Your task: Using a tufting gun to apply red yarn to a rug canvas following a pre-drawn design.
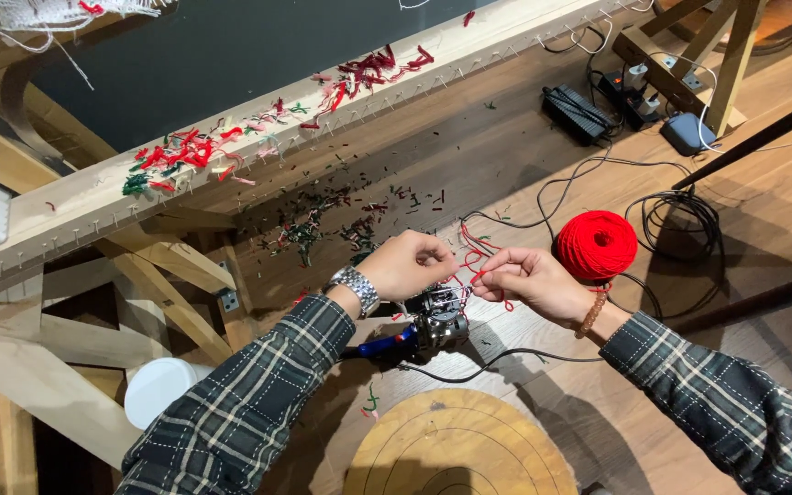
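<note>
My left hand (407, 264), with a metal watch on the wrist, is closed over the top of a small metal tufting tool (439, 314) with a blue handle that lies on the wooden floor. My right hand (533, 280), with a bead bracelet, pinches a strand of red yarn (475, 252) just beside the tool's head. The strand loops between both hands. A ball of red yarn (597, 244) sits on the floor right behind my right hand. Both sleeves are dark plaid.
A wooden frame beam (231, 137) with nail rows and red, green and white yarn scraps runs across the back. Black cables (680, 215), a power adapter (576, 113) and a power strip lie at right. A round wooden stool (456, 445) and a white lid (159, 388) are near me.
</note>
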